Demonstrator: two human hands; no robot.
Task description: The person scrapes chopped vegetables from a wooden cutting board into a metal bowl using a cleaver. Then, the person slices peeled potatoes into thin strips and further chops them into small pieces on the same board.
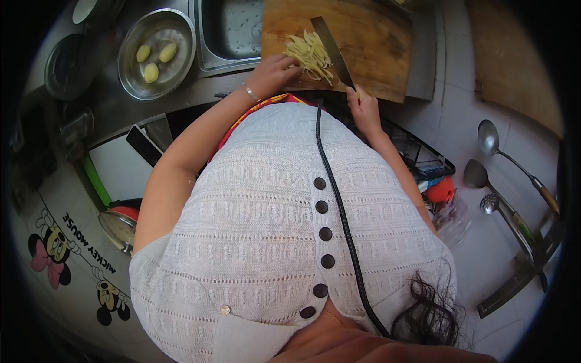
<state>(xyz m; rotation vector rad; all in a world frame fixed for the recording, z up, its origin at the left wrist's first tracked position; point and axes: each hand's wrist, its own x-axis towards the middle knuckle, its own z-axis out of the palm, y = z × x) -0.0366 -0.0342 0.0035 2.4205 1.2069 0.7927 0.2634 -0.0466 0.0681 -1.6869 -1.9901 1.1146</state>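
Note:
My right hand [364, 109] grips the handle of a kitchen cleaver [334, 53], its wide blade slanting up and left across the wooden cutting board [376, 45]. Along the blade's left side lies a heap of pale yellow potato strips [311, 52]. At the heap's left edge is my left hand [276, 71], fingers slightly apart and bent; the fingertips are partly hidden among or behind the strips. No piece is plainly held in it. Left of the sink, a steel bowl [177, 75] holds three peeled potatoes [168, 53].
A steel sink [231, 31] adjoins the board's left side. Farther left are a glass lid [68, 68] and a glass mug [77, 122]. A ladle [488, 136], a turner [475, 173] and a slotted spoon [490, 203] hang on the tiled wall at right. A black cord [338, 199] runs down my front.

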